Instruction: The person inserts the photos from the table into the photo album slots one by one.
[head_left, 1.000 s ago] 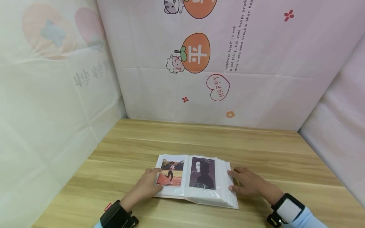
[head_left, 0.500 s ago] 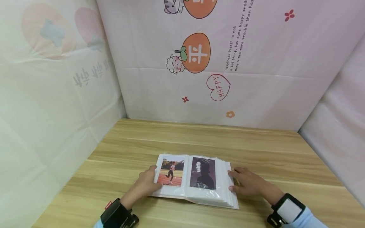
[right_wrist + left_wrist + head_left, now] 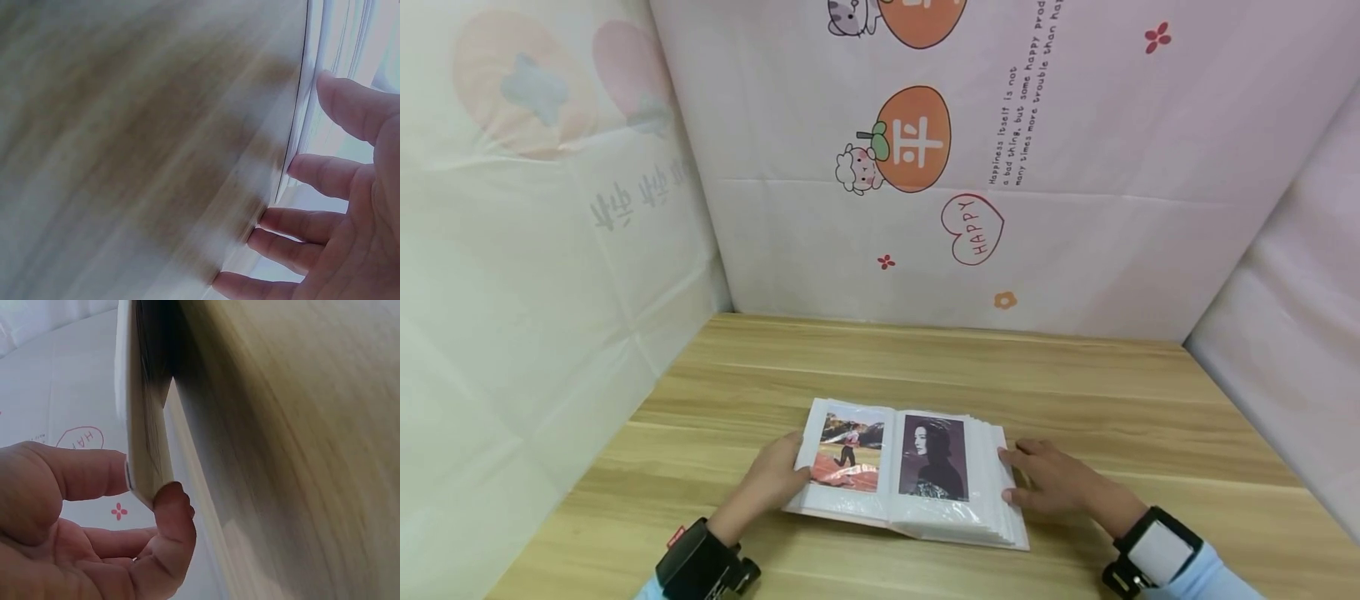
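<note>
A photo album (image 3: 917, 510) lies spread on the table, with a runner photo (image 3: 850, 450) on its left page and a dark portrait photo (image 3: 934, 458) on its right. My left hand (image 3: 772, 475) pinches the album's left edge between thumb and fingers. The left wrist view shows that cover (image 3: 142, 425) raised off the wood, thumb on one face and a curled fingertip on the other. At the opposite side, my right hand (image 3: 1054, 481) rests with its fingers extended, their tips against the album's right edge (image 3: 304, 94) and the tabletop.
Wood-grain tabletop (image 3: 985, 358) surrounds the album. A white printed sheet (image 3: 790, 250) rises behind the table, and further white sheets stand along the left (image 3: 550, 350) and right (image 3: 1292, 317). Both wrists wear black-strapped devices.
My left hand has shifted left, and the album's left side has come up at a tilt with it, putting glare on the runner photo. The right hand has stayed in place.
</note>
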Motion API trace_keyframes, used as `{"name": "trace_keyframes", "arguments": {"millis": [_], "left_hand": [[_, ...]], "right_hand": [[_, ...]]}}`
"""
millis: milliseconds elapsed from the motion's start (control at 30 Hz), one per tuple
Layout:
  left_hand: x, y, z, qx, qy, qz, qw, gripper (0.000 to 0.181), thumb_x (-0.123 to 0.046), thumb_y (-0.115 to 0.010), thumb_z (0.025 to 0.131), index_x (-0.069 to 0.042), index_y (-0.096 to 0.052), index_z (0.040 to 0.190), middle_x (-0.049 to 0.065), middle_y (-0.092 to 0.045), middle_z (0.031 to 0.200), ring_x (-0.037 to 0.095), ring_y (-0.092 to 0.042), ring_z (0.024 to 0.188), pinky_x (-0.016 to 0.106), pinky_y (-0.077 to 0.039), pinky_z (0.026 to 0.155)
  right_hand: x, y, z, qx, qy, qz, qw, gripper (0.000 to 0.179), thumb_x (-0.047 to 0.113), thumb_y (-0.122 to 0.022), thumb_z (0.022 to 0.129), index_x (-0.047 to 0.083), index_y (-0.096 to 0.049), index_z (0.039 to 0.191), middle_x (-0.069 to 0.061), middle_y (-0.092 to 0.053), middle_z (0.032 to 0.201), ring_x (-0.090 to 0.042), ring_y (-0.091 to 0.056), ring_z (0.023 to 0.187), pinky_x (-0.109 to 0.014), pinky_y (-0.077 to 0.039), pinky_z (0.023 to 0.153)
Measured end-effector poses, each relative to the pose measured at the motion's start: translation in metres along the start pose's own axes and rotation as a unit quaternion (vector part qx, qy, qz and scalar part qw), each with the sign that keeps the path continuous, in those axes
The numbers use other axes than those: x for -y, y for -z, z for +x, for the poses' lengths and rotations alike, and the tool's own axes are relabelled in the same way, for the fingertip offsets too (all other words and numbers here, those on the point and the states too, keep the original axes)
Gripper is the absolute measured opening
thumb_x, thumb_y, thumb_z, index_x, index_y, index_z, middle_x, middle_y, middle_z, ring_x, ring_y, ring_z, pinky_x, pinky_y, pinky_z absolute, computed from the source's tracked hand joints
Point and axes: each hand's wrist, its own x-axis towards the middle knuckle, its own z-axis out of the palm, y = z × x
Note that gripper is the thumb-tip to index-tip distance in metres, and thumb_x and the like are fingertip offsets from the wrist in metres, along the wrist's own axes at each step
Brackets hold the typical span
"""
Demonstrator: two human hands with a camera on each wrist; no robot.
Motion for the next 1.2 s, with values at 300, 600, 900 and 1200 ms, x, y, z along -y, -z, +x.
{"name": "trace_keyframes", "arguments": {"millis": [300,600,900,1200], "left_hand": [[0.004,-0.002,0.0,-0.005,-0.029,-0.044,0.9986,0.043,0.0,-0.068,0.073,0.009,-0.057,0.114,0.014,-0.062,0.089,0.026,-0.059,0.08,0.038,-0.049,0.069],[0.005,0.012,0.001,0.072,-0.065,-0.212,0.9725,0.09,-0.015,-0.08,0.07,0.004,-0.028,0.14,0.019,-0.053,0.114,0.029,-0.054,0.097,0.035,-0.049,0.074],[-0.009,0.018,-0.004,0.083,-0.155,-0.191,0.9657,0.104,-0.019,-0.086,0.062,0.004,-0.024,0.142,0.016,-0.045,0.125,0.031,-0.046,0.11,0.043,-0.044,0.083],[-0.016,0.015,-0.004,0.048,-0.18,-0.161,0.9693,0.097,-0.014,-0.085,0.063,0.005,-0.029,0.14,0.013,-0.049,0.121,0.027,-0.05,0.105,0.042,-0.046,0.08]], "right_hand": [[-0.003,0.002,-0.006,0.012,-0.008,0.017,0.9998,0.067,0.045,-0.063,0.083,-0.002,-0.051,0.129,-0.037,-0.04,0.128,-0.052,-0.038,0.116,-0.061,-0.034,0.089],[-0.012,0.008,-0.013,0.034,-0.01,0.041,0.9985,0.073,0.038,-0.074,0.073,-0.005,-0.05,0.128,-0.041,-0.038,0.125,-0.057,-0.036,0.114,-0.064,-0.032,0.089],[-0.014,0.009,-0.019,0.048,-0.027,0.053,0.9971,0.079,0.039,-0.077,0.07,-0.003,-0.048,0.13,-0.041,-0.033,0.129,-0.059,-0.033,0.114,-0.065,-0.03,0.089],[-0.011,0.009,-0.021,0.043,-0.024,0.054,0.9973,0.079,0.039,-0.077,0.07,-0.004,-0.048,0.13,-0.042,-0.033,0.128,-0.061,-0.032,0.113,-0.067,-0.029,0.088]]}}
